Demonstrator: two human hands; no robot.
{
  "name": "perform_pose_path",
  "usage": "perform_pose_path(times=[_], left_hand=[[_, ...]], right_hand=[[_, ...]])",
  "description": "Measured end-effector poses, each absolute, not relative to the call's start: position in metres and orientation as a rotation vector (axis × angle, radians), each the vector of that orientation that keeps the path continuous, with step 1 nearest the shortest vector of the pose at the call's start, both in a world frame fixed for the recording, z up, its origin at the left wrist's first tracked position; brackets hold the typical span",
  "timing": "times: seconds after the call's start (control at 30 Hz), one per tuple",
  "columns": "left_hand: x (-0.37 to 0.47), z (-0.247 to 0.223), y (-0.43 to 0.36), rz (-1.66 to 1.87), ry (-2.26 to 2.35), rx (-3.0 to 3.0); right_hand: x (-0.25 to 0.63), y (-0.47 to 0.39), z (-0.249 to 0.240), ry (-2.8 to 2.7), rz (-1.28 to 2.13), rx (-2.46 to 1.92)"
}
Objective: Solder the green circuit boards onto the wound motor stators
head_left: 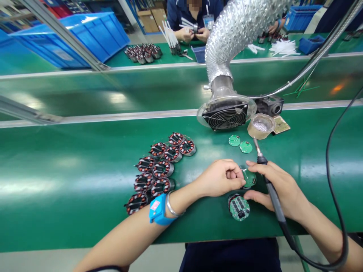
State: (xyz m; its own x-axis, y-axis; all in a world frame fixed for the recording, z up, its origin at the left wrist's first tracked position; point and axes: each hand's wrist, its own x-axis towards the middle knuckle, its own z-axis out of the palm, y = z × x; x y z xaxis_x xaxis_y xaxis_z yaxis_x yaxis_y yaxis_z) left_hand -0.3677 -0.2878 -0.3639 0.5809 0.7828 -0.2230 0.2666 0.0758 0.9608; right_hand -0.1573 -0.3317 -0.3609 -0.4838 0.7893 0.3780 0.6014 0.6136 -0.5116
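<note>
Green bench (85,158), round circuit board (250,179) — between both hands (219,179) (290,192)

green worktop (70,162), metal post (67,36), pale floor (159,258)

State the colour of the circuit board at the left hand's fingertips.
The circuit board is green; the head view shows it best.

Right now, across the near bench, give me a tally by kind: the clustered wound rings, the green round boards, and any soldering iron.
Wound rings in the cluster: 9
Green round boards: 4 (2 lying together, 1 at the left hand, 1 nearest the front edge)
Soldering iron, in the right hand: 1
Total: 14
</note>
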Motion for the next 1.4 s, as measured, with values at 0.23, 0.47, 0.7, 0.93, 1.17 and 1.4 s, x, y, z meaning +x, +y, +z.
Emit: perform_pose_path(times=[0.23,0.47,0.7,0.93,1.17,1.4], left_hand=[[-0.366,-0.36,-0.284,0.414,0.934,1.624],[-0.37,-0.365,-0.286,0.492,0.881,1.638],[-0.366,-0.362,-0.292,0.486,0.974,1.762],[-0.358,-0.355,-0.297,0.482,1.135,1.755],[-0.355,-0.354,-0.297,0.486,1.174,1.76],[-0.355,-0.353,-0.297,0.483,1.182,1.774]], right_hand=[[-0.17,-0.33,-0.354,-2.044,0.566,-1.126],[-0.184,-0.335,-0.355,-2.113,0.386,-1.173],[-0.176,-0.351,-0.348,-2.035,0.256,-1.2],[-0.152,-0.38,-0.319,-2.119,0.262,-1.256],[-0.16,-0.389,-0.312,-2.115,0.27,-1.195],[-0.163,-0.389,-0.319,-2.151,0.25,-1.193]])
